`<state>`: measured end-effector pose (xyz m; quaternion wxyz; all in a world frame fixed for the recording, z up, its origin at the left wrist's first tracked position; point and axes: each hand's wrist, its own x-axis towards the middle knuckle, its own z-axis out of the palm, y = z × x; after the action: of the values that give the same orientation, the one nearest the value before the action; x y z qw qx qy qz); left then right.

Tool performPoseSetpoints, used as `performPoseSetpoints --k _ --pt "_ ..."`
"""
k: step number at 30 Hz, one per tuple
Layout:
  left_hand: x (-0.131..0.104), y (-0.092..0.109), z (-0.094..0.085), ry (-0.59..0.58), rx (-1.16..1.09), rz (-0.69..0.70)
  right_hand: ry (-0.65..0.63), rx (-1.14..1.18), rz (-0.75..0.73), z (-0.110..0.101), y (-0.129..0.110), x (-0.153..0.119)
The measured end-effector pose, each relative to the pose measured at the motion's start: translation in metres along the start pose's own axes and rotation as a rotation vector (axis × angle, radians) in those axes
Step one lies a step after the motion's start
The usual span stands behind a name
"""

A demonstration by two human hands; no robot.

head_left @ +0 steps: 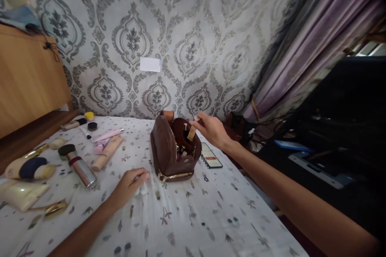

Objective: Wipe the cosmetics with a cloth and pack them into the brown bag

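An open brown toiletry bag (164,148) with a gold zip stands on the patterned cloth, small items showing inside it. Above its opening my right hand (211,128) is closed in a pinch, with a small gold-tan item (191,133) hanging just below the thumb; its exact kind is unclear. Left of the bag, my left hand (131,184) rests low over the cloth with its fingers curled in. Something whitish (142,188) shows under those fingers, too blurred to name.
Cosmetics lie on the left, among them a beige tube (107,153), a silver bottle (81,166) and a cream tube (24,193). Right of the bag are a phone (212,156) and a small dark ring-like item (205,177). A wooden cabinet (30,76) borders the left.
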<state>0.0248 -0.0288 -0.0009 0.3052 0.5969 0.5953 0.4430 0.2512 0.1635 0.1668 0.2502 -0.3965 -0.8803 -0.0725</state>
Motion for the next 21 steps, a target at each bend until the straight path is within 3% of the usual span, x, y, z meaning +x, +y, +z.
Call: performPoseSetpoints --k 9,21 --pt "-0.003 0.006 0.004 -0.08 0.073 0.086 -0.23 -0.224 0.079 0.026 0.001 0.008" --pt "-0.004 0.008 0.005 -0.138 0.168 0.113 -0.283 -0.246 -0.025 0.035 0.003 0.009"
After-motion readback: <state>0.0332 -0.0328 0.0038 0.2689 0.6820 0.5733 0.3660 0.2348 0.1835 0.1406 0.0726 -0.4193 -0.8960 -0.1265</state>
